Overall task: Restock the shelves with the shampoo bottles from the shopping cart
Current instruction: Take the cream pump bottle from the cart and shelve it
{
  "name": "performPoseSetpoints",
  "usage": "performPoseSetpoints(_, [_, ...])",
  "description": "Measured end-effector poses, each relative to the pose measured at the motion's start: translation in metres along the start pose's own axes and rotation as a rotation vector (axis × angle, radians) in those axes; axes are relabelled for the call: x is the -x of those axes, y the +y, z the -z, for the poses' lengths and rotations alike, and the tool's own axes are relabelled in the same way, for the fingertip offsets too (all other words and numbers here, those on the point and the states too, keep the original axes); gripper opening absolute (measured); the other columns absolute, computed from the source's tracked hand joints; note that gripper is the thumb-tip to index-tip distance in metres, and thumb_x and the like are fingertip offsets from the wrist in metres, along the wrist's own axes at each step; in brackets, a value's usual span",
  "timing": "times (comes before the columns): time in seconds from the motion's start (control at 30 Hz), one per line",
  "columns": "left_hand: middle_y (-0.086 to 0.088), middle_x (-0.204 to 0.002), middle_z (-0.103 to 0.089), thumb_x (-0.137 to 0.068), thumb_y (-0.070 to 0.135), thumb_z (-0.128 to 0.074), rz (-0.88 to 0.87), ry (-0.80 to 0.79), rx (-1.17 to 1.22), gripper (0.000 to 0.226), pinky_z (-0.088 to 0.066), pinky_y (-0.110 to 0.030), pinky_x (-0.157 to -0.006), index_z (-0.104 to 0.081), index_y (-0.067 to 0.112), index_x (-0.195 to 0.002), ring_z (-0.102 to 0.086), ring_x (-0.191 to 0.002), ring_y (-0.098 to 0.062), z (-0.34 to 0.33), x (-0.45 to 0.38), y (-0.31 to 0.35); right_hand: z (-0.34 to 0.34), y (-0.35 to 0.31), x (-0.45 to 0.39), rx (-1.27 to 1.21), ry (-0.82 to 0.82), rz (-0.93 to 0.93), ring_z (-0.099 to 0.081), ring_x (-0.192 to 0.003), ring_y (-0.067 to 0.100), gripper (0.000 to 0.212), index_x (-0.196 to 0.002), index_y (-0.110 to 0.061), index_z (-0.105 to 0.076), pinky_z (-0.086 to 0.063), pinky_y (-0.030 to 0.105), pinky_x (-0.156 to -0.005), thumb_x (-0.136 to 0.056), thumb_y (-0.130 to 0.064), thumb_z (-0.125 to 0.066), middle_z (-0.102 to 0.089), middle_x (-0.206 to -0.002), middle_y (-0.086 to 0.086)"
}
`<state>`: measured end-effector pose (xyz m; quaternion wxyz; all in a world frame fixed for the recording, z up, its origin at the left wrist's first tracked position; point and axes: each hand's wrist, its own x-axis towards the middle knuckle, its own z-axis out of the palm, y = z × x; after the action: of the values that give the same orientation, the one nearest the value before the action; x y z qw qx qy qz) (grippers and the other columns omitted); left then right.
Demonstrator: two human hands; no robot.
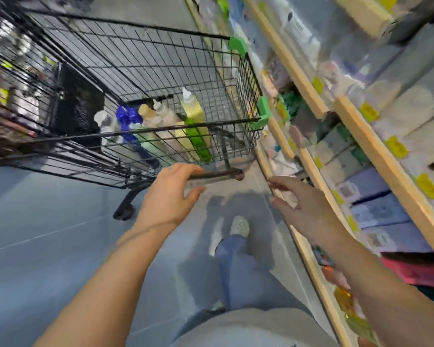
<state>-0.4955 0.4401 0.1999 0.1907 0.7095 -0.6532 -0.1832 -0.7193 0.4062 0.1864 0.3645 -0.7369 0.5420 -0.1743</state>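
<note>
A black wire shopping cart [145,58] with green corner guards stands ahead of me in the aisle. Several shampoo bottles lie at its near end: a tall yellow-green bottle [194,121], a blue-capped one [128,118] and pale ones [161,113]. My left hand [171,191] curls around the cart's handle bar [216,174], fingers over the top and thumb below. My right hand [303,204] hovers to the right of the handle, fingers spread and holding nothing, close to the shelf edge. The picture is blurred.
Wooden-edged shelves [376,146] run along the right, packed with boxes and bottles and marked with yellow price tags [396,146]. More goods show behind the cart at the left [0,91]. Grey floor [48,246] spreads around my leg and shoe [239,226].
</note>
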Motion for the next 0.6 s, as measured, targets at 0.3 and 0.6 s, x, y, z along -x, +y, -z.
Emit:
performPoseSetpoints(0.3, [-0.014, -0.113, -0.061, -0.079, 0.013, -0.064, 0.162, -0.008, -0.067, 0.030, -0.028, -0.024, -0.086, -0.060, 0.010, -0.109, -0.048, -0.110, -0.030, 0.020, -0.149, -0.032, 0.017, -0.003, -0.182, -0.018, -0.110, 0.054, -0.056, -0.106, 0.015, 0.035, -0.118, -0.014, -0.057, -0.036, 0.017, -0.088, -0.083, -0.010, -0.059, -0.064, -0.113, 0.005])
performPoseSetpoints(0.6, [-0.012, -0.113, -0.058, -0.083, 0.018, -0.060, 0.245, -0.106, -0.147, 0.029, -0.027, -0.023, -0.078, -0.058, 0.014, -0.112, -0.046, -0.109, -0.026, 0.009, -0.228, -0.061, 0.015, 0.002, -0.287, 0.030, -0.321, 0.042, -0.054, -0.108, 0.015, 0.038, -0.124, -0.020, -0.050, -0.039, 0.025, -0.091, -0.087, -0.016, -0.054, -0.060, -0.118, 0.002])
